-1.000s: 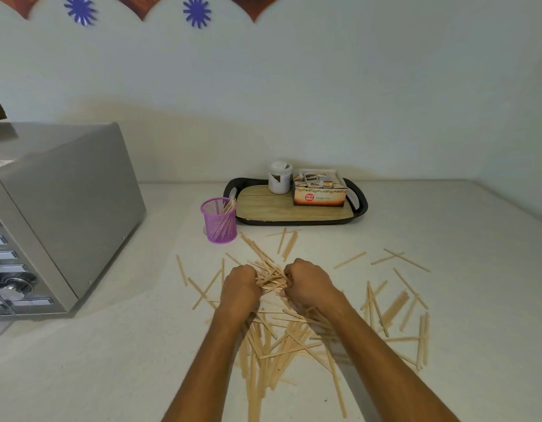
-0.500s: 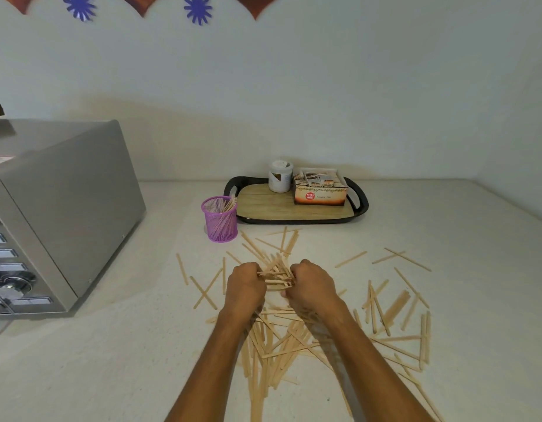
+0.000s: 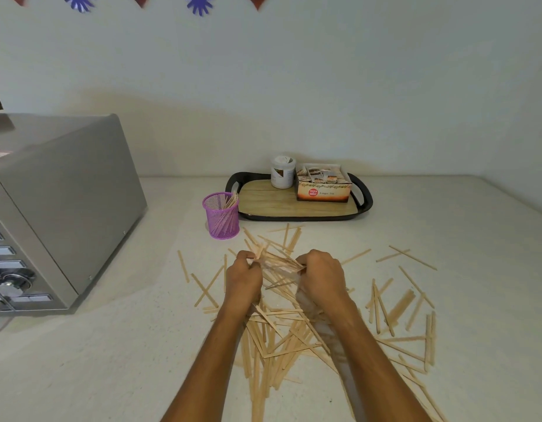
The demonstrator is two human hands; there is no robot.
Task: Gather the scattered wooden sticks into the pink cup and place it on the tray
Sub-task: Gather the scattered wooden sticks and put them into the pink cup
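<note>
both the left hand (image 3: 243,277) and right hand (image 3: 320,277) were clamped on a bundle of wooden sticks (image 3: 275,263) lying crosswise between them, the pink cup (image 3: 221,215) just beyond.

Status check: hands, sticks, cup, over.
Both hands, left and right, shut on a bundle of sticks. Pink cup partly filled, beside the tray, not on it. Many sticks loose on the counter. Path to cup clear.

Bare counter (image 3: 446,214) lies open right of the tray (image 3: 297,217); the steel oven (image 3: 62,208) blocks the left, loose sticks (image 3: 394,312) litter the middle.
</note>
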